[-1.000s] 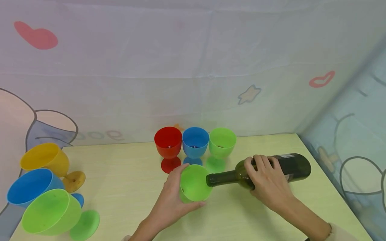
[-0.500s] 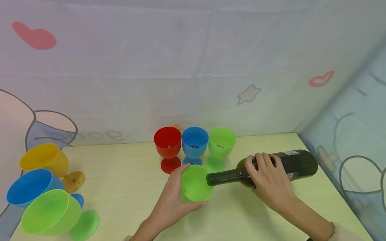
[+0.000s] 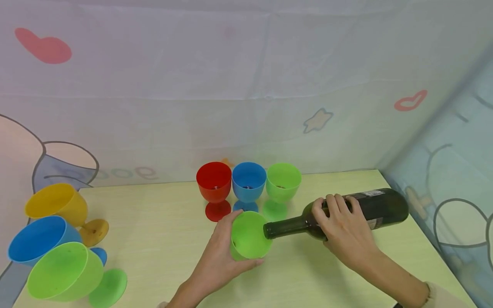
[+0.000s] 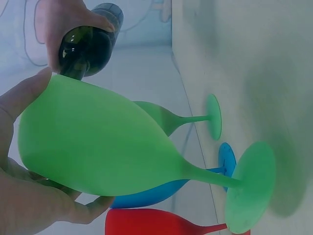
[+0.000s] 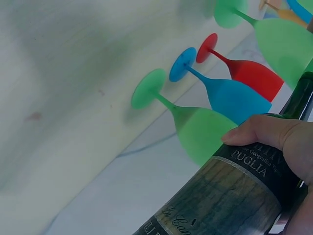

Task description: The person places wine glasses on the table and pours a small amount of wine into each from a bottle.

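My left hand [image 3: 221,252] grips a green plastic goblet [image 3: 250,235] round its bowl, thumb on the near side. The left wrist view shows its stem and foot [image 4: 252,188], with a shadow on the tabletop beside it. Across a dark green wine bottle [image 3: 377,207] lies my right hand [image 3: 344,231], its fingers wrapped round the shoulder. The bottle is tilted, its neck pointing left and its mouth at the goblet's right rim. A printed label [image 5: 222,196] shows in the right wrist view. I cannot see any liquid leaving the mouth.
Behind my hands stand a red goblet [image 3: 214,182], a blue goblet [image 3: 249,182] and another green goblet [image 3: 283,182], each with something small and dark inside. At left are yellow [image 3: 57,203], blue [image 3: 46,239] and green [image 3: 65,271] goblets. A printed curtain [image 3: 173,85] hangs behind the table.
The bottle's base end has swung up and to the right in the head view, while its mouth stays at the goblet's rim. The left hand and goblet have barely moved.
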`<state>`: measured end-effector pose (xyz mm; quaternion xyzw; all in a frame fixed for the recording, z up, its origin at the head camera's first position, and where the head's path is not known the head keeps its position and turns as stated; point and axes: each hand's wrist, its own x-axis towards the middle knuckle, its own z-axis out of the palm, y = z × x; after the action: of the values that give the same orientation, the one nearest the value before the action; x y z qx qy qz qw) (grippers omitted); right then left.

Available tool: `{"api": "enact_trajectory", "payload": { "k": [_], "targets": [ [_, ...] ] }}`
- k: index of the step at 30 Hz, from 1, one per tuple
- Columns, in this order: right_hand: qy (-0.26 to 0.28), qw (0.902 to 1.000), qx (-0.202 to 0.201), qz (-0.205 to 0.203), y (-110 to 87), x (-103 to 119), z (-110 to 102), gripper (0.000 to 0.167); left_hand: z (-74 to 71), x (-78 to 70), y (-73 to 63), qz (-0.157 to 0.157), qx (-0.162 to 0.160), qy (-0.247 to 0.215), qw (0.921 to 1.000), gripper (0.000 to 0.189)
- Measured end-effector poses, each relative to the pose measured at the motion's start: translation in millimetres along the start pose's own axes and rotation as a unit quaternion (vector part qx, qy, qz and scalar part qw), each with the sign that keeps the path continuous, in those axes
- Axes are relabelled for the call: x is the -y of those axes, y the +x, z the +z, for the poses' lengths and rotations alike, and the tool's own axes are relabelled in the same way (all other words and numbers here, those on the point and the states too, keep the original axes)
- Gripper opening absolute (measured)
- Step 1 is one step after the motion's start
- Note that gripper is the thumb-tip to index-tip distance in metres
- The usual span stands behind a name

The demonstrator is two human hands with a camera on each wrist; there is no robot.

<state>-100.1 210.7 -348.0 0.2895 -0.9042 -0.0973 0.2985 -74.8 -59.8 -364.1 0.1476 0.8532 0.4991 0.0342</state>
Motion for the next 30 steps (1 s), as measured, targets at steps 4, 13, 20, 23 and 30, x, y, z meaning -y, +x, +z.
{"api": "enact_trajectory", "payload": {
  "k": [4,13,20,23,30],
  "targets": [
    [-0.003,1.0000,0.003,-0.001,0.3,-0.3,-1.6,0.065,-0.3,-1.3,0.3,-0.002,0.001,0.007,1.0000,0.094],
    [-0.004,0.9999,0.008,-0.009,1.1,-1.2,-4.4,0.066,0.6,-1.0,-0.4,0.007,0.001,0.018,0.9998,0.091],
    [-0.005,0.9998,0.007,-0.016,3.0,0.1,-4.9,0.058,0.8,-0.8,-0.5,0.010,-0.001,0.023,0.9997,0.091],
    [-0.007,0.9998,0.006,-0.017,3.3,0.1,-5.6,0.055,0.9,-0.9,-0.3,0.006,0.000,0.025,0.9997,0.092],
    [-0.014,0.9997,0.009,-0.020,3.3,-0.5,-5.6,0.055,1.6,-0.3,0.1,0.015,-0.005,0.032,0.9994,0.091]
  ]
}}
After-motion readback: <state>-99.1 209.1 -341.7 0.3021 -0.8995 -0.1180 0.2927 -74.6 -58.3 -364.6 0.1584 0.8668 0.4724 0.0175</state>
